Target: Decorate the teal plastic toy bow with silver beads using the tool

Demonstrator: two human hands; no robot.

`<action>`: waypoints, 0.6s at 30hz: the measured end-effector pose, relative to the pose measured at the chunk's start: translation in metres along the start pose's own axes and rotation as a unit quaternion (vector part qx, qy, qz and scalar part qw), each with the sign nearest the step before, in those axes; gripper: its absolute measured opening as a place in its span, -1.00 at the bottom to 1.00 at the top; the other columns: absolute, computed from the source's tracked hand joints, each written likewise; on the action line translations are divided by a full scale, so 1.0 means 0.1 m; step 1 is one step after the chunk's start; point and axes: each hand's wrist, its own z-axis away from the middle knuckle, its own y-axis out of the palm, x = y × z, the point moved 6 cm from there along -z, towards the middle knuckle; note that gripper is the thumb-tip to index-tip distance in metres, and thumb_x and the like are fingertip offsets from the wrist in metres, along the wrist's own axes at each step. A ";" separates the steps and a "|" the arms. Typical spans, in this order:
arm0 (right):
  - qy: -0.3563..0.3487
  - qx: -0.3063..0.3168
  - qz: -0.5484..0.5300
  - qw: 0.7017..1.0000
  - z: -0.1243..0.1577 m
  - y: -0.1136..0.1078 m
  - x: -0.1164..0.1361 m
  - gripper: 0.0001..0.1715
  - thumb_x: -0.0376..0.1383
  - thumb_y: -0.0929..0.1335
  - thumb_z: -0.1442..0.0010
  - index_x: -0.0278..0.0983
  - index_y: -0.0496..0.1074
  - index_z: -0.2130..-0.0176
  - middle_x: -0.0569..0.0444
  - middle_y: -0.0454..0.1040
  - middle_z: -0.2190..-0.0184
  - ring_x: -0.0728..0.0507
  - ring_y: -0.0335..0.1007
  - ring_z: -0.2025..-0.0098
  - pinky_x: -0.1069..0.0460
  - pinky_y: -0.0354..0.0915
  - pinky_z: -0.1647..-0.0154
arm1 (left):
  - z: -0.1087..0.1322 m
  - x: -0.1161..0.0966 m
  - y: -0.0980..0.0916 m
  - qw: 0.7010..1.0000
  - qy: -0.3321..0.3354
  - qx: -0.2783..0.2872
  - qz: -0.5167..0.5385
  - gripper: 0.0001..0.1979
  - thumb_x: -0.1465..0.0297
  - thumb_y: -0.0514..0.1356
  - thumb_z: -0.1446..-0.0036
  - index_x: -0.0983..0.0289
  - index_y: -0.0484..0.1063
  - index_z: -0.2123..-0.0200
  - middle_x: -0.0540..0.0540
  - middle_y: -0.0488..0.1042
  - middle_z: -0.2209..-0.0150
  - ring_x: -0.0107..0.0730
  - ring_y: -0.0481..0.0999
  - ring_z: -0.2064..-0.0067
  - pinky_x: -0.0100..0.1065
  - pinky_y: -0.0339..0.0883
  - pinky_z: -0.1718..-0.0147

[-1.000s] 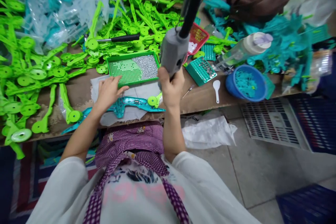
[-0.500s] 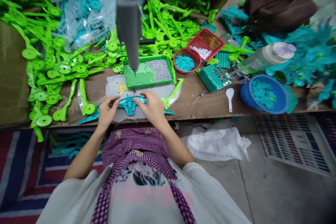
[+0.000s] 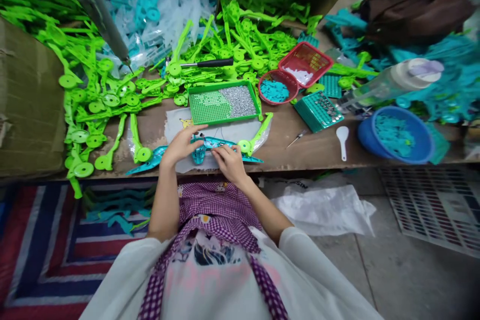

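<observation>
A long teal plastic part (image 3: 212,144) lies on a white cloth (image 3: 176,121) at the near edge of the wooden bench (image 3: 300,147). My left hand (image 3: 182,143) rests on its middle with fingers curled over it. My right hand (image 3: 230,160) presses on the part just to the right, fingers bent down onto it. Behind the part stands a green tray (image 3: 224,103) holding small silver screws. A grey hanging screwdriver (image 3: 95,10) swings free at the upper left, away from both hands.
Piles of lime green parts (image 3: 112,100) cover the left and back of the bench. Red baskets (image 3: 285,85), a teal screw block (image 3: 318,110), a white spoon (image 3: 342,136), a blue bowl (image 3: 397,132) and a bottle (image 3: 390,80) sit to the right. A cardboard box (image 3: 30,105) stands at the left.
My right hand let go of the hanging screwdriver, which swung off to the upper left. Both hands came down onto the teal part. The view shifted to the left.
</observation>
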 end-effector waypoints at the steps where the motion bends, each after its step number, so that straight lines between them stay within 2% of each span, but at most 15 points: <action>1: 0.010 -0.001 0.000 1.000 -0.03 -0.02 -0.01 -0.63 -0.20 0.18 -0.42 -0.26 0.51 0.20 0.04 0.61 0.24 -0.09 0.43 0.19 -0.04 0.00 0.08 | -0.09 -0.03 0.02 1.000 -0.004 0.027 0.005 -0.66 0.46 0.25 -0.14 0.23 0.50 -0.02 0.16 0.56 0.00 -0.25 0.54 0.04 -0.19 0.44 0.03; 3: 0.041 0.000 0.003 0.999 -0.16 -0.07 -0.03 -0.60 -0.18 0.18 -0.42 -0.26 0.51 0.24 0.02 0.59 0.28 -0.09 0.41 0.23 -0.04 0.01 0.11 | -0.15 -0.05 0.03 0.999 -0.028 0.038 0.010 -0.81 0.44 0.28 -0.12 0.26 0.56 0.16 0.13 0.62 0.17 -0.28 0.57 0.16 -0.23 0.45 0.11; 6: 0.092 0.031 -0.016 0.995 -0.48 -0.11 -0.09 -0.60 -0.15 0.19 -0.41 -0.25 0.50 0.28 0.03 0.57 0.35 -0.09 0.40 0.30 -0.03 0.06 0.17 | 0.08 -0.03 0.00 0.997 -0.072 -0.023 0.017 -0.81 0.38 0.33 -0.08 0.26 0.56 0.19 0.08 0.62 0.31 -0.32 0.57 0.29 -0.29 0.44 0.24; 8: 0.107 0.094 -0.062 0.988 -0.71 -0.07 -0.13 -0.68 -0.16 0.24 -0.38 -0.26 0.50 0.23 0.04 0.57 0.38 -0.10 0.42 0.31 -0.01 0.13 0.21 | 0.32 -0.02 0.00 0.993 -0.084 -0.068 0.039 -0.72 0.33 0.32 -0.10 0.24 0.53 0.10 0.05 0.60 0.35 -0.35 0.56 0.34 -0.34 0.43 0.31; 10: 0.080 0.192 -0.135 0.969 -0.85 -0.03 -0.12 -0.77 -0.20 0.33 -0.30 -0.27 0.49 0.11 0.04 0.58 0.33 -0.10 0.44 0.30 0.01 0.22 0.22 | 0.51 -0.02 0.03 0.991 -0.085 -0.088 0.055 -0.69 0.29 0.28 -0.15 0.22 0.51 0.03 0.04 0.60 0.34 -0.38 0.55 0.35 -0.36 0.42 0.33; 12: 0.028 0.241 -0.200 0.949 -0.85 -0.09 -0.08 -0.64 -0.24 0.40 -0.21 -0.27 0.44 0.00 0.00 0.57 0.17 -0.10 0.46 0.23 0.00 0.31 0.18 | 0.60 0.01 0.04 0.988 -0.093 -0.108 0.063 -0.70 0.27 0.24 -0.18 0.22 0.52 0.03 0.02 0.58 0.37 -0.40 0.53 0.39 -0.38 0.41 0.36; 13: 0.012 0.221 -0.212 0.952 -0.81 -0.17 -0.08 -0.58 -0.25 0.42 -0.19 -0.26 0.41 -0.04 -0.02 0.55 0.10 -0.10 0.46 0.20 -0.02 0.34 0.14 | 0.61 0.04 0.03 0.984 -0.104 -0.128 0.067 -0.70 0.26 0.24 -0.17 0.23 0.52 0.05 0.01 0.56 0.41 -0.42 0.51 0.42 -0.39 0.39 0.39; 15: 0.025 0.100 -0.184 0.977 -0.64 -0.38 -0.09 -0.60 -0.23 0.40 -0.21 -0.24 0.41 -0.04 -0.03 0.51 0.08 -0.12 0.45 0.18 -0.07 0.37 0.09 | 0.58 0.12 0.00 0.972 -0.131 -0.172 0.089 -0.71 0.24 0.25 -0.14 0.26 0.52 0.11 -0.02 0.51 0.49 -0.44 0.46 0.48 -0.41 0.36 0.45; 17: 0.057 -0.015 -0.136 0.989 -0.39 -0.50 -0.03 -0.70 -0.21 0.36 -0.26 -0.26 0.44 0.03 -0.01 0.50 0.22 -0.12 0.42 0.26 -0.07 0.38 0.15 | 0.53 0.16 0.01 0.962 -0.149 -0.192 0.125 -0.69 0.20 0.28 -0.10 0.27 0.49 0.15 -0.05 0.47 0.53 -0.45 0.44 0.52 -0.43 0.33 0.49; 18: 0.054 -0.025 -0.134 0.989 -0.27 -0.45 0.05 -0.70 -0.18 0.35 -0.27 -0.26 0.44 0.04 0.00 0.49 0.28 -0.11 0.41 0.30 -0.05 0.39 0.21 | 0.51 0.15 0.03 0.960 -0.150 -0.189 0.140 -0.69 0.19 0.29 -0.09 0.27 0.47 0.18 -0.05 0.47 0.53 -0.44 0.44 0.52 -0.43 0.33 0.50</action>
